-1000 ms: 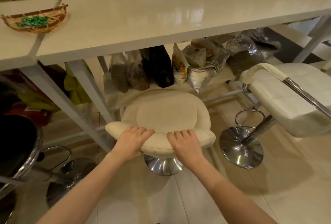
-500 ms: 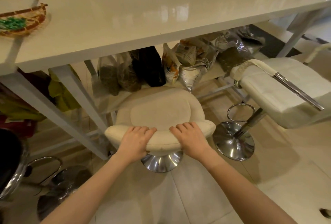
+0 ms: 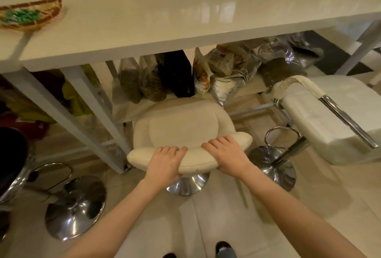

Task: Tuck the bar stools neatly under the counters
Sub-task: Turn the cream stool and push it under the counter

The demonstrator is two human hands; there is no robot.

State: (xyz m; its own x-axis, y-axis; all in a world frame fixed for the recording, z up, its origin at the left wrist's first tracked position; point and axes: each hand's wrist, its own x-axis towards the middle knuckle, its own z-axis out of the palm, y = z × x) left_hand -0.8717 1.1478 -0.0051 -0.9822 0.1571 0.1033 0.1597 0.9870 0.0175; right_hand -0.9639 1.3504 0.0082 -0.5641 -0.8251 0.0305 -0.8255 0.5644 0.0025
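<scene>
A cream round bar stool (image 3: 183, 125) on a chrome base stands in front of the long white counter (image 3: 165, 18), its seat's far edge at the counter's front edge. My left hand (image 3: 165, 161) and my right hand (image 3: 226, 153) both grip its low padded backrest, fingers curled over the top. A white square stool (image 3: 334, 121) with a chrome bar tilts at the right, out from the counter. The black stool (image 3: 10, 158) with a chrome base is at the left edge.
Several bags (image 3: 185, 76) crowd a low shelf under the counter behind the stool. A white counter leg (image 3: 97, 113) slants down just left of the stool. A woven basket (image 3: 31, 16) with green sweets sits on the counter's left. Pale floor tiles (image 3: 175, 226) lie below.
The view has swung slightly; the cream stool sits a little closer to the counter's edge. Both hands keep the same grip on the backrest.
</scene>
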